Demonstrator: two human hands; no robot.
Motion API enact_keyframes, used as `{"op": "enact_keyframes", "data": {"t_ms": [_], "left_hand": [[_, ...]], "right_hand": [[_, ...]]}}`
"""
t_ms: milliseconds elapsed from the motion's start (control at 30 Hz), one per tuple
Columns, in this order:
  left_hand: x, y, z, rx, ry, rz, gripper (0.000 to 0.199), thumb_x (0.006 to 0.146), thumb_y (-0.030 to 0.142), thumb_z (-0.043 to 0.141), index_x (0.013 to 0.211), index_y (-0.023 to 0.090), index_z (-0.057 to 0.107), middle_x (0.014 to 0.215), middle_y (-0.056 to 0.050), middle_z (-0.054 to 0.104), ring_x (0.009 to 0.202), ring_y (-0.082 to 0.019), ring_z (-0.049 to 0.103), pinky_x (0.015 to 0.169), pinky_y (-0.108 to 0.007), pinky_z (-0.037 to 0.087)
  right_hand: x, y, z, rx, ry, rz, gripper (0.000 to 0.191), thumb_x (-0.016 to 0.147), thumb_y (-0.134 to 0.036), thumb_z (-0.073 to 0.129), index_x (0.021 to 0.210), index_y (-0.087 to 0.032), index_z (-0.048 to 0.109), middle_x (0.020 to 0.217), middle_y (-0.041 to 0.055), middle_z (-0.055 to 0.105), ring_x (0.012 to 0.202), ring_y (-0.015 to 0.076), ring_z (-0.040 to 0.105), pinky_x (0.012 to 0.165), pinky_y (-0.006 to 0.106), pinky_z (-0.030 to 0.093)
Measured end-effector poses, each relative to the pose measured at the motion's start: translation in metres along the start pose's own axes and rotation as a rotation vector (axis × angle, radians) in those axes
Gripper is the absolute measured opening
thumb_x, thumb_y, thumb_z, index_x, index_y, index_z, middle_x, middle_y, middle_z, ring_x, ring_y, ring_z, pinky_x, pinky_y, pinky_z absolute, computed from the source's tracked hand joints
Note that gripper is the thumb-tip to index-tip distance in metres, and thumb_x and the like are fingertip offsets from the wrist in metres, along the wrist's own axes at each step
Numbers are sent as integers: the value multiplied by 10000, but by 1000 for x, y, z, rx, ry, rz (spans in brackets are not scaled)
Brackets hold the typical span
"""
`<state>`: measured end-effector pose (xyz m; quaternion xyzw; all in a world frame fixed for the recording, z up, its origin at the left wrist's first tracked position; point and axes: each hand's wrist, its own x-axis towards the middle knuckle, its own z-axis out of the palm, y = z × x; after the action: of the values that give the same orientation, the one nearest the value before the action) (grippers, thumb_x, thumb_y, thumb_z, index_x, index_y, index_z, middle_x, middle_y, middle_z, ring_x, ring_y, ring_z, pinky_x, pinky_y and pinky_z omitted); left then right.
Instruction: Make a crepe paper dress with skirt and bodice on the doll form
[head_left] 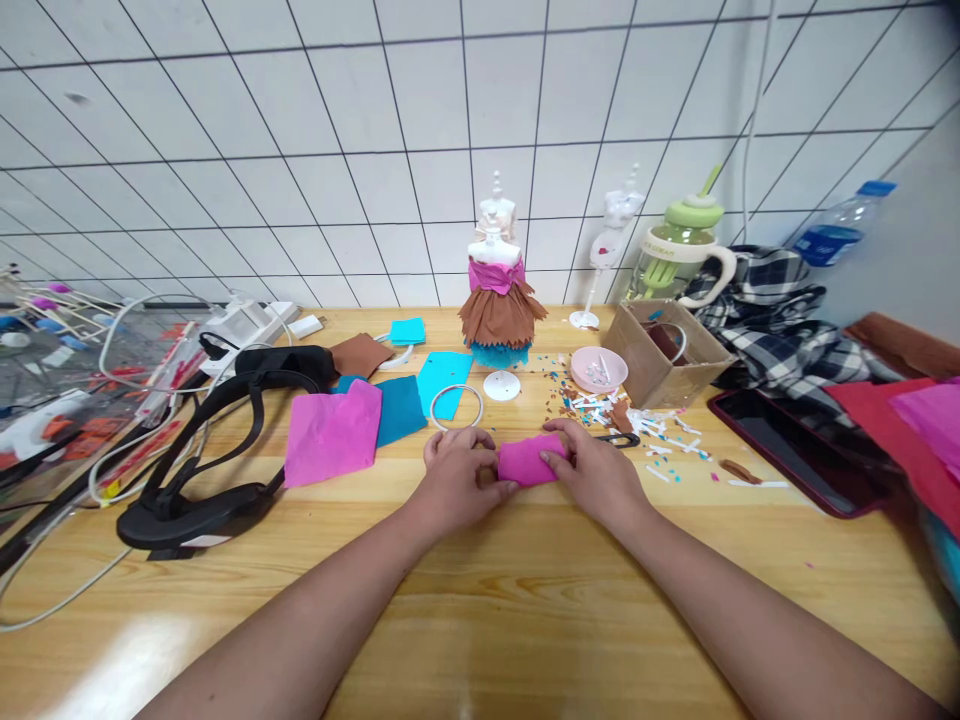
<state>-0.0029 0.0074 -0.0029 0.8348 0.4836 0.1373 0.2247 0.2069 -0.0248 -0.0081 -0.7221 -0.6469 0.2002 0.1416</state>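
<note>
Between my hands, just above or on the wooden table (480, 600), is a small folded piece of pink crepe paper (529, 461). My left hand (465, 470) pinches its left edge with thumb and fingers. On the right edge, my right hand (592, 465) has its thumb on the front and its fingers behind. Straight ahead stands a miniature dress form (496, 300) in a pink top, a brown layered skirt and a blue underlayer, on a white round base (502, 385). A larger pink sheet (332, 432) lies to the left, over a teal sheet (401, 408).
A black headset strap (255, 440) and white cables lie at left. Behind my left hand is a pale ring (456, 408). Paper scraps (660, 430), a pink dish (598, 370), scissors (622, 439), a cardboard box (656, 365) and a phone (787, 450) are at right.
</note>
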Motion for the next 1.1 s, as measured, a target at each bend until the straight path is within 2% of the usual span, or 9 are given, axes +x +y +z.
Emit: {"op": "enact_keyframes", "data": {"t_ms": [67, 233, 500, 667, 867, 933, 1000, 1033, 1100], "left_hand": [[-1, 0, 0, -5, -1, -5, 244, 755, 456, 700, 674, 228, 670, 1090, -7, 606, 1106, -247, 506, 1068, -524, 215], [-3, 2, 1, -41, 6, -39, 250, 777, 519, 663, 740, 279, 720, 1124, -10, 607, 1143, -258, 505, 1096, -586, 121], [-2, 4, 2, 12, 43, -68, 185, 744, 353, 706, 625, 220, 658, 1083, -13, 620, 1092, -243, 531, 1063, -538, 242], [-3, 0, 2, 42, 59, -40, 153, 766, 334, 680, 668, 219, 654, 1103, -18, 607, 1108, -247, 519, 1053, -519, 277], [-2, -2, 2, 25, 63, -37, 152, 799, 398, 656, 768, 253, 687, 1112, -14, 601, 1124, -251, 513, 1058, -506, 280], [-2, -2, 1, -10, 54, -38, 239, 773, 490, 675, 893, 284, 697, 1136, -21, 599, 1140, -259, 506, 1063, -513, 273], [-1, -2, 0, -37, 30, -33, 411, 690, 567, 730, 1009, 312, 684, 1183, -28, 587, 1167, -276, 490, 1071, -529, 255], [-1, -2, -1, -42, 15, -24, 468, 645, 579, 760, 1029, 323, 681, 1206, -28, 579, 1181, -284, 481, 1075, -536, 243], [-1, -3, -1, -32, -4, -8, 445, 606, 552, 796, 986, 342, 698, 1226, -17, 572, 1198, -292, 468, 1082, -549, 216]], "right_hand": [[-1, -1, 0, -15, 15, -8, 349, 912, -401, 512, 1250, -315, 519, 920, 9, 725, 833, 232, 676, 640, 285, 377], [-4, -5, 1, -71, 30, -34, 370, 918, -421, 509, 1270, -309, 516, 1063, 44, 720, 936, 256, 677, 694, 308, 408], [-4, -2, -2, -43, -6, -44, 440, 894, -496, 511, 1297, -320, 503, 949, 35, 726, 840, 252, 674, 649, 300, 388], [-1, 16, -4, 141, -68, -168, 437, 873, -312, 520, 1306, -286, 471, 836, -13, 671, 744, 183, 625, 620, 267, 373], [3, 18, -2, 205, -74, -118, 360, 873, -295, 521, 1231, -266, 496, 788, -31, 654, 738, 175, 608, 625, 268, 376], [3, 17, -1, 213, -49, -110, 342, 873, -288, 521, 1214, -278, 506, 809, -31, 662, 747, 175, 612, 628, 269, 378], [3, 17, 2, 258, -24, -103, 306, 869, -288, 528, 1176, -283, 520, 804, -35, 666, 749, 172, 619, 634, 266, 386], [3, 18, 3, 283, -15, -97, 288, 864, -288, 536, 1152, -282, 526, 790, -39, 665, 742, 169, 621, 635, 263, 390], [4, 19, 4, 311, -2, -82, 260, 853, -289, 552, 1113, -280, 535, 759, -45, 663, 718, 165, 621, 629, 259, 392]]}}
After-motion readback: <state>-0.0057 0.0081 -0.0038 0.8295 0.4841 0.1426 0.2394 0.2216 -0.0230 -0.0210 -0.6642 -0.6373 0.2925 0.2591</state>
